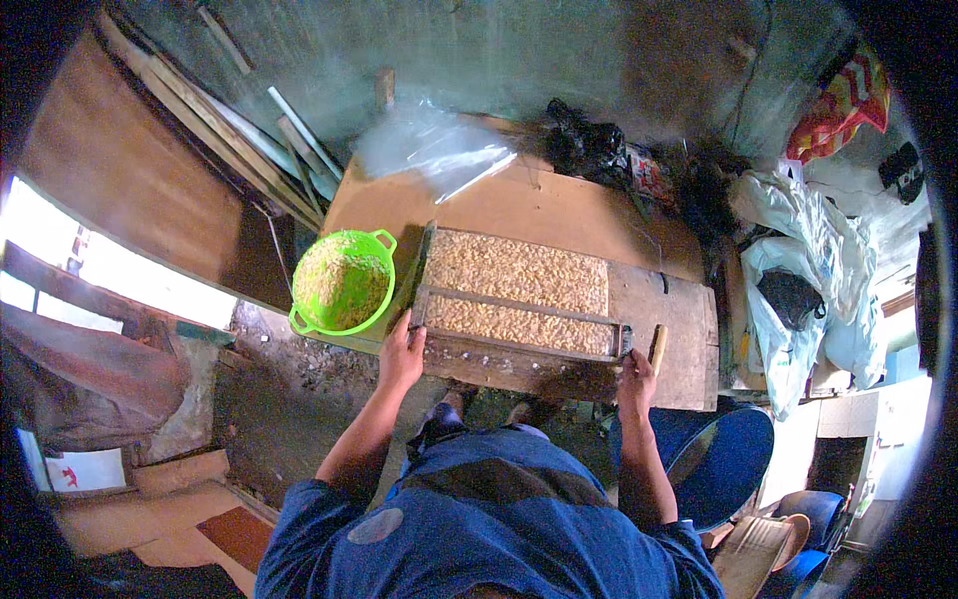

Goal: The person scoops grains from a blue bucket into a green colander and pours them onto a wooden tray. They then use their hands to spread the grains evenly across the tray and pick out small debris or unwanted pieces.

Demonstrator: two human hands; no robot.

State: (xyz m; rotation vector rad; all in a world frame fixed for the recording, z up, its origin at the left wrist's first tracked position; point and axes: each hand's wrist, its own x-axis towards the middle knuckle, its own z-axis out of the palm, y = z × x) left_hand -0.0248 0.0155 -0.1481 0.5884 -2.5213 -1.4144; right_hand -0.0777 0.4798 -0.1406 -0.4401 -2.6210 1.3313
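A flat slab of pale, lumpy grain-like pieces (516,266) lies on a worn wooden board (673,337) in front of me. Across its near part rests a narrow rectangular frame (516,303), with more of the pieces showing inside it. My left hand (402,359) holds the frame's near left corner, thumb and fingers around the end. At the near right corner, my right hand (636,382) grips the frame's other end. Left of the board stands a bright green two-handled colander (364,238), partly filled with similar loose pieces.
Just right of my right hand lies a short wooden stick or handle (659,348). Clear plastic sheeting (441,157) and black plastic bags (587,138) sit at the table's back. White plastic bags (786,329) hang at right, above a blue drum (718,457).
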